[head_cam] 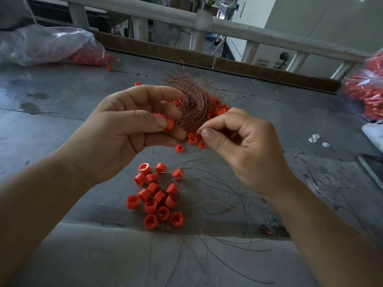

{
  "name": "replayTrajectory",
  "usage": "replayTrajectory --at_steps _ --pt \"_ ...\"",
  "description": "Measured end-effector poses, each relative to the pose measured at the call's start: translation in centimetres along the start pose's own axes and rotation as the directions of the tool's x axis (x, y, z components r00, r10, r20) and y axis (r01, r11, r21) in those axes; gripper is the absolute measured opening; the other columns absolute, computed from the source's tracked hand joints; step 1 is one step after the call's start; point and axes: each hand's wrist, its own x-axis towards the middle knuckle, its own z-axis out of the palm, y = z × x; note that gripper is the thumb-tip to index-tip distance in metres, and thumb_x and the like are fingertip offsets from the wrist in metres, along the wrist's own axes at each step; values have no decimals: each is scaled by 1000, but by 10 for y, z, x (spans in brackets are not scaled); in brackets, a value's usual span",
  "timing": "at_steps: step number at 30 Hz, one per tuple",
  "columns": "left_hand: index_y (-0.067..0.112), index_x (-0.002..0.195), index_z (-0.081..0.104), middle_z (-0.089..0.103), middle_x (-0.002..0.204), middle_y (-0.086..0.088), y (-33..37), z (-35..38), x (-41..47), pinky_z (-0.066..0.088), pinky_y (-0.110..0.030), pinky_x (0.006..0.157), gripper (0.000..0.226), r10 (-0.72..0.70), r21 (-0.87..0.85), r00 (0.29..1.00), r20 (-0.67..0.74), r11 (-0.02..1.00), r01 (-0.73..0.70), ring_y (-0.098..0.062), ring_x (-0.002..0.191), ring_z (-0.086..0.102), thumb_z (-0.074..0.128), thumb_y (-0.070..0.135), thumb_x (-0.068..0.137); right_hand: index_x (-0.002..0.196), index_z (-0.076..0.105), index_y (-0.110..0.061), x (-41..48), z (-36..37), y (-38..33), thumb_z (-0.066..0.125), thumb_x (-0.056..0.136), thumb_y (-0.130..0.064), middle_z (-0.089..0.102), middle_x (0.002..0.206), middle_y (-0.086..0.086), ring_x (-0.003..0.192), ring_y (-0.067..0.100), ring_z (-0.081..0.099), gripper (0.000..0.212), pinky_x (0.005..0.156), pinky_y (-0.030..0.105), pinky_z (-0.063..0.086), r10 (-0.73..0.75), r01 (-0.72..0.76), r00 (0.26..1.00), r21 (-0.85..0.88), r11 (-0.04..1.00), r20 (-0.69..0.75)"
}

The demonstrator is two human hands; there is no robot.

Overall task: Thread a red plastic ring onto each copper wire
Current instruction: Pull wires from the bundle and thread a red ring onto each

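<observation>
Open grey table at near left. Ahead blocked by wire bundle; below, ringed wires.

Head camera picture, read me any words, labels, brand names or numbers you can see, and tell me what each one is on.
None can be read.
Clear plastic bag of red parts, far left: no print visible.
Second bag at the right edge: shiny glare only, no legible text.
Red plastic rings on the table: moulded shapes inside, no letters or numbers.
White object at the right edge: cut off, no marking legible.
</observation>
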Motion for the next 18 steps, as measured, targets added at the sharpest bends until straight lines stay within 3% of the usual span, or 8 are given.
replayTrajectory --at_steps 8,12,15,18 --pt "15 71 74 64 62 -5 6 -16 5 49 -20 41 29 -55 225 996 -73 972 70 -20 55 66 53 -1 58 76 71 -13 1 -1 4 67 81 -11 60 72 -3 68 9 54 6 61 18 44 92 -81 989 -100 992 118" --pt "13 70 71 66 60 -7 -2 -19 10 52 -21 44 21 -111 402 968 -223 895 195 -17 55 66 62 -6 77 77 71 -12 0 0 4 67 81 -13 55 69 -12 69 2 52 6 63 11 42 145 -98 957 -189 977 253" --pt "15 72 67 67 63 -2 -11 -23 16 49 -17 45 19 -9 538 925 -380 811 229 -11 55 64 62 -1 81 79 71 -15 -1 2 5 65 82 -17 54 70 -14 66 1 51 7 63 7 39 190 -94 914 -268 959 359" --pt "23 74 65 65 70 2 -18 -29 21 48 -18 49 18 162 737 883 -441 626 253 -13 57 58 66 5 79 81 71 -18 -2 2 5 64 83 -21 55 71 -15 66 -3 51 7 63 5 38 228 -95 882 -317 944 413"
